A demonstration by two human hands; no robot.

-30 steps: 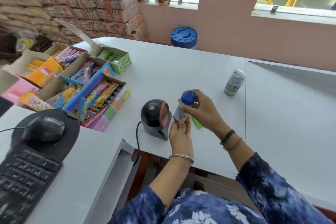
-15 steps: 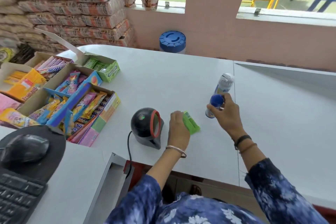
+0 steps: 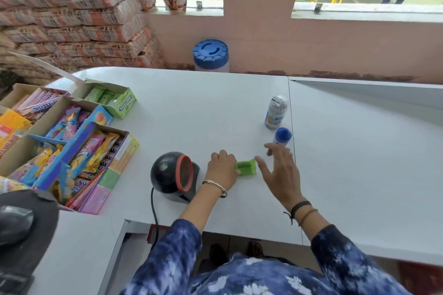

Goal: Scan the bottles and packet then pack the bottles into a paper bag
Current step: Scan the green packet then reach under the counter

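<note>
Risk first: knocking over the blue-capped bottle (image 3: 282,136), standing upright just beyond the right hand (image 3: 280,170), fingers spread wide, holding nothing, one fingertip right by the bottle's base. Likely to tip with any careless sweep of that hand, and to roll toward the seam in the white surface (image 3: 191,108). Second risk: dragging the green packet (image 3: 247,167) past the scanner (image 3: 176,175) with its barcode turned away from the red-ringed window, giving no read. Third: pinching the soft packet badly and letting it slip from a shallow grip.

Left hand (image 3: 223,169) closed on the packet's left end, knuckles up, resting on the surface just right of the scanner. Packet lying flat between the two hands, touching the left, close beside the right thumb. White-capped bottle (image 3: 275,112) upright just behind the blue-capped one, near but apart from both hands. No paper bag in view.
</note>
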